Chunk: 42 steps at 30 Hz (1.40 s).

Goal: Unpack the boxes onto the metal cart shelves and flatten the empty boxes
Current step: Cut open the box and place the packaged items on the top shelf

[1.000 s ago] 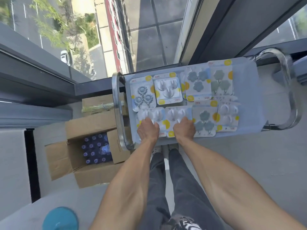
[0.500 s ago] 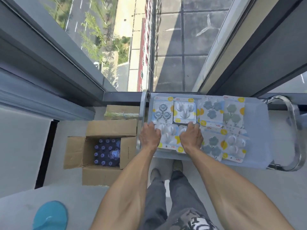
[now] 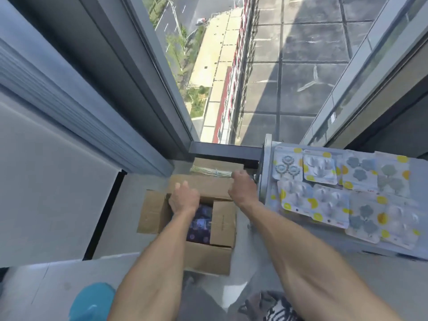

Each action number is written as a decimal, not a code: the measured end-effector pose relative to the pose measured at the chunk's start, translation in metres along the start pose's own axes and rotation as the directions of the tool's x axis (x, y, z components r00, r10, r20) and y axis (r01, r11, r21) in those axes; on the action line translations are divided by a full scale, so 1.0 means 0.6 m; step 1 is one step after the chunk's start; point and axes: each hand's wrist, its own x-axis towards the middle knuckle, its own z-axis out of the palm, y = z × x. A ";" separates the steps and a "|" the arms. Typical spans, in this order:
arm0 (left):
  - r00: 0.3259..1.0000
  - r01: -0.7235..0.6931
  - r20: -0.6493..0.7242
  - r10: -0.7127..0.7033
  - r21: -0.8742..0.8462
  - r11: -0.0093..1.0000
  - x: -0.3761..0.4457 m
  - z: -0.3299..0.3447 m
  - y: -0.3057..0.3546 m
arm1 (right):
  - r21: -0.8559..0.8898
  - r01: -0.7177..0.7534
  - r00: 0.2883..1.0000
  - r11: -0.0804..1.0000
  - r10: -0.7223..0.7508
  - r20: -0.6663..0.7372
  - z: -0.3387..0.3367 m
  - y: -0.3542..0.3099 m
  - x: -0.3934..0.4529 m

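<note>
Both my hands have left the packs on the cart shelf (image 3: pixel 268 188) and swung to the open box (image 3: pixel 203 256) on the floor. My left hand (image 3: pixel 184 200) reaches in, fingers loose and empty, above the dark bottles (image 3: pixel 200 224); my right hand (image 3: pixel 243 188) hovers curled, holding nothing. Bottles come out next, I judge.

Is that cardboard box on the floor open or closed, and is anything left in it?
Open and not empty. The cardboard box has its flaps folded outward, and dark purple packages show inside, partly hidden by the left hand.
</note>
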 end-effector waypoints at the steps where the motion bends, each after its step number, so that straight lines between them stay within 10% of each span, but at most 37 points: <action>1: 0.998 0.039 0.041 -0.039 0.008 0.999 0.014 -0.008 -0.047 | 0.014 -0.014 0.999 1.000 0.013 0.044 0.039 -0.027 -0.009; 12: 0.903 -0.061 0.428 -0.043 0.227 0.972 0.175 0.055 -0.457 | 0.023 -0.543 0.766 0.840 0.484 0.424 0.463 -0.171 -0.101; 26: 0.832 -0.319 0.504 0.232 0.091 0.943 0.475 0.575 -0.421 | -0.067 -0.559 0.688 0.827 0.507 0.519 0.927 0.063 0.228; 34: 0.820 -0.368 0.485 0.305 0.036 0.929 0.528 0.775 -0.389 | 0.053 -0.658 0.735 0.751 0.656 -0.171 0.997 0.164 0.223; 37: 0.791 -0.392 0.524 0.317 0.034 0.920 0.507 0.795 -0.368 | 0.182 -0.812 0.574 0.554 0.815 0.082 0.975 0.204 0.212; 40: 0.713 -0.527 0.576 0.400 0.063 0.848 0.495 0.807 -0.342 | 0.257 -0.909 0.294 0.327 0.942 -0.158 0.921 0.248 0.205; 42: 0.683 -0.588 0.584 0.439 0.082 0.805 0.496 0.819 -0.320 | 0.290 -0.872 0.315 0.395 0.905 -0.285 0.900 0.252 0.194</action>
